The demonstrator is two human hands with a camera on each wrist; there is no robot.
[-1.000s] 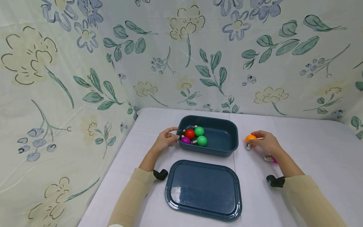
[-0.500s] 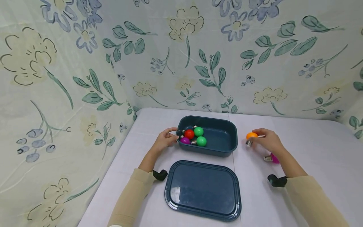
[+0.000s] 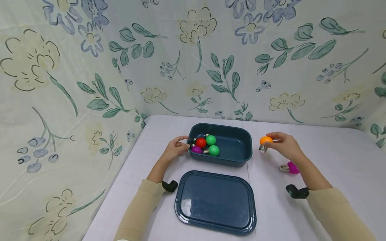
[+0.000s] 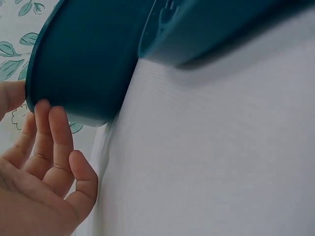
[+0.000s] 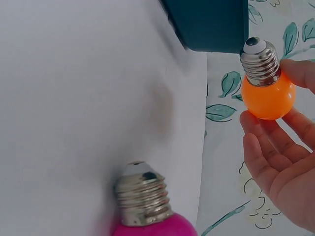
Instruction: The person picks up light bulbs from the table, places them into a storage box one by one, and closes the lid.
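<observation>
At the left end of the dark blue plastic box [image 3: 232,160], my left hand [image 3: 176,147] holds the rim, thumb and fingertips right at the end wall. Inside the box lie a red bulb [image 3: 201,142], a purple bulb [image 3: 196,149] and two green bulbs [image 3: 214,150], bunched at the left. My right hand [image 3: 284,145] pinches an orange light bulb [image 5: 268,98] by its globe between thumb and fingers, right of the box. In the right wrist view its metal screw base points up. A magenta bulb [image 3: 293,167] lies on the table below the right hand.
The box's dark blue lid [image 3: 215,201] lies flat on the white-covered table [image 3: 340,150] in front of the box. Behind the table hangs a floral cloth [image 3: 169,60].
My right hand has lifted the orange bulb slightly and moved it away from the magenta bulb, which now shows more. The left hand stays at the box's rim.
</observation>
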